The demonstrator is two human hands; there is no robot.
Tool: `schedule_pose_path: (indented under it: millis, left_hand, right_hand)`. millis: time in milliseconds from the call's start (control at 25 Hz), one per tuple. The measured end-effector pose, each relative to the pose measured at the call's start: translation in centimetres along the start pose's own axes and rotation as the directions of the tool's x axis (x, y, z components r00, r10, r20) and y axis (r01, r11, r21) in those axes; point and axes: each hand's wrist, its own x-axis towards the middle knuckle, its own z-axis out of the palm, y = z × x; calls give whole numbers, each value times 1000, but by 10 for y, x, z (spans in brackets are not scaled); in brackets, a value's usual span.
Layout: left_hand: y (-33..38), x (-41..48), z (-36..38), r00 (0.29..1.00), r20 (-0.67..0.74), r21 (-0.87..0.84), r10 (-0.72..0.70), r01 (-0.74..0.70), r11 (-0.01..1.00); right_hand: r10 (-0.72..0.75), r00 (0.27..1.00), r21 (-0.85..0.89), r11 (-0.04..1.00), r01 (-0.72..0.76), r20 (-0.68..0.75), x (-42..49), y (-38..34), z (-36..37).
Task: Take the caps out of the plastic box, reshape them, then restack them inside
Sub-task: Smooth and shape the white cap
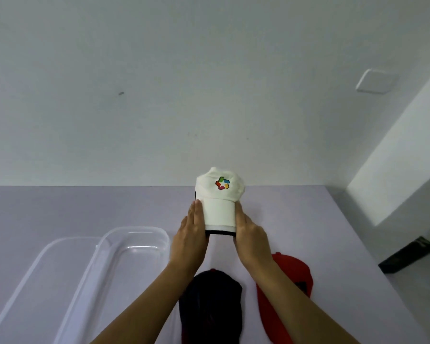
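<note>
White cap (220,194), multicoloured logo, dark-edged brim curved downward.

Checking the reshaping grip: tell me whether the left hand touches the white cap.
Touching. The head view shows the left hand, fingers straight, pressed flat against the brim side of the white cap.

Textless multicoloured logo (222,183) on white cap (219,212)

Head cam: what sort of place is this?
Likely a plain indoor room, perhaps a recording setup: a bare white wall with a switch plate, and a pale purple table with a clear plastic box on it.
</note>
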Motion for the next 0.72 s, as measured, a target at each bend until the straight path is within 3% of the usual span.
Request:
schedule_pose_path:
  millis: [120, 200, 280, 360, 480, 640, 720]
  left_hand:
    - [26, -17, -9, 986, 17, -234, -164, 163, 958]
    - [36, -22, -19, 977, -28, -346, -211, 189, 919]
    - [27, -25, -20, 993, -82, -239, -84, 62, 969]
    - [7, -23, -22, 995, -67, -64, 75, -79, 995]
    - [-6, -17, -23, 988, -48, 31, 150, -149, 988]
    - [19, -32, -18, 993, -55, -325, -107, 84, 942]
    - [17, -37, -19, 992, -40, -359, -121, 98, 928]
  right_hand:
    - [46, 998, 215, 975, -55, 45, -9, -16, -12]
    - [49, 998, 289, 956, -55, 27, -12, -25, -17]
    - [5, 998, 253, 967, -23, 70, -17, -23, -22]
    - [-34, 976, 175, 985, -5, 215, -24, -14, -29]
    - [-21, 964, 146, 989, -18, 266, -29, -10, -32]
    - [92, 980, 315, 938, -144, 174, -34, -38, -29]
    - [72, 981, 358, 924, -134, 180, -36, -35, -34]
